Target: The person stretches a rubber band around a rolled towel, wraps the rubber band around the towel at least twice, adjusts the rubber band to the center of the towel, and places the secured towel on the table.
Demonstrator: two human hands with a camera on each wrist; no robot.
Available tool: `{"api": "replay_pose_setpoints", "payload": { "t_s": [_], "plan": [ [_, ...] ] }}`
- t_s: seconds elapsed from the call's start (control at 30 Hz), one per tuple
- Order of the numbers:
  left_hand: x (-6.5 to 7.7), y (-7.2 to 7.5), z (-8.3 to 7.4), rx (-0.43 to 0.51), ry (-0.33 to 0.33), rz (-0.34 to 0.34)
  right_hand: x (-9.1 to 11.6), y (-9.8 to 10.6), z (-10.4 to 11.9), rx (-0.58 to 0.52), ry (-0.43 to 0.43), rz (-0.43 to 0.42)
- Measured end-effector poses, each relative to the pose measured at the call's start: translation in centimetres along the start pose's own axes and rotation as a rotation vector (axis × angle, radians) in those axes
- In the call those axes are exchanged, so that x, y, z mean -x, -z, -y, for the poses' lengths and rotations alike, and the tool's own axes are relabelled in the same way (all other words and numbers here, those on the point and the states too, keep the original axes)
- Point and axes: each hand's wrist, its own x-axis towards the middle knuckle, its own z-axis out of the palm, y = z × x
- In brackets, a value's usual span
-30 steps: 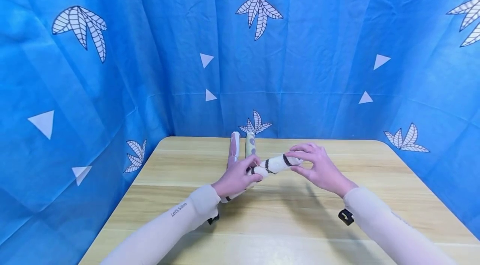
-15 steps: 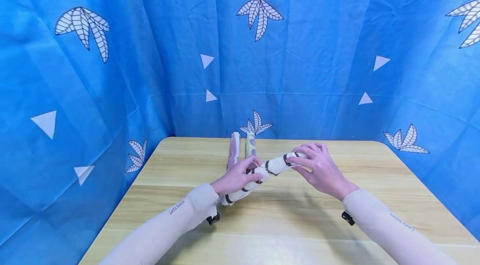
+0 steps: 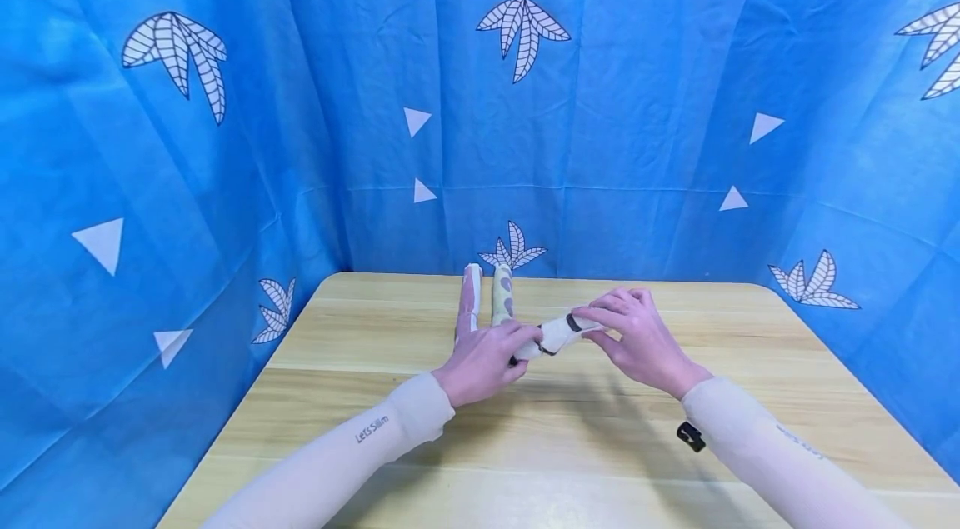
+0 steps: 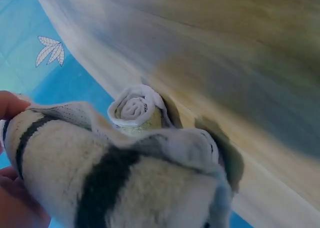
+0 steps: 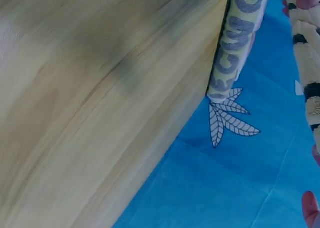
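Observation:
Both hands hold a rolled white towel with black stripes (image 3: 557,335) above the table. My left hand (image 3: 483,358) grips its left part, fingers over the top and thumb underneath, and hides that end in the head view. The right hand (image 3: 641,337) pinches the other end between fingers and thumb. Seen close up in the left wrist view, the striped towel (image 4: 60,158) has a fluffy face and a loose, thin edge along its side. At the right border of the right wrist view, the same towel (image 5: 309,62) shows only in part.
Behind the left hand, a pink-and-white rolled towel (image 3: 468,296) and a pale green one with grey spots (image 3: 502,296) lie side by side toward the table's back edge. A blue patterned curtain (image 3: 637,137) hangs around the wooden table (image 3: 570,462).
The left hand has shifted slightly right along the striped towel. The towel's left end, seen below that hand half a second ago, is now hidden. The right hand has barely moved.

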Motion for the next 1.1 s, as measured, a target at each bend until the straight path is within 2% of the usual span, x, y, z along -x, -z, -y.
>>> {"api": "replay_pose_setpoints", "payload": {
  "t_s": [0.2, 0.33, 0.47, 0.57, 0.67, 0.77, 0.83, 0.93, 1.03, 1.1],
  "plan": [
    [0.0, -0.1, 0.0, -0.017, -0.012, 0.022, -0.2, -0.2, 0.4, -0.039, -0.082, 0.028],
    [0.3, -0.2, 0.5, -0.015, -0.076, -0.024, -0.3, -0.2, 0.3, -0.103, -0.172, 0.053],
    [0.8, -0.2, 1.2, -0.013, -0.13, -0.091, -0.3, 0.0, 0.0, -0.2, -0.321, 0.119],
    [0.9, -0.2, 1.6, 0.027, -0.107, -0.096, -0.3, 0.3, -0.1, -0.283, -0.454, 0.185],
    [0.8, -0.3, 1.6, 0.113, -0.034, -0.047, -0.3, 0.7, 0.1, -0.344, -0.536, 0.226],
    [0.6, -0.2, 1.5, 0.255, 0.066, 0.012, -0.3, 0.8, 0.2, -0.361, -0.481, 0.206],
    [0.5, -0.1, 1.5, 0.391, 0.146, 0.058, -0.1, 0.7, 0.2, -0.338, -0.374, 0.17],
    [0.3, 0.1, 1.7, 0.64, 0.253, 0.104, 0.3, 0.5, 0.2, -0.233, -0.176, 0.1],
    [0.0, 0.1, 2.0, 0.837, 0.295, 0.136, 0.7, 0.5, 0.1, -0.107, -0.036, 0.063],
    [-0.1, 0.2, 2.2, 0.916, 0.302, 0.162, 0.9, 0.5, 0.0, -0.033, 0.031, 0.053]
  ]
}}
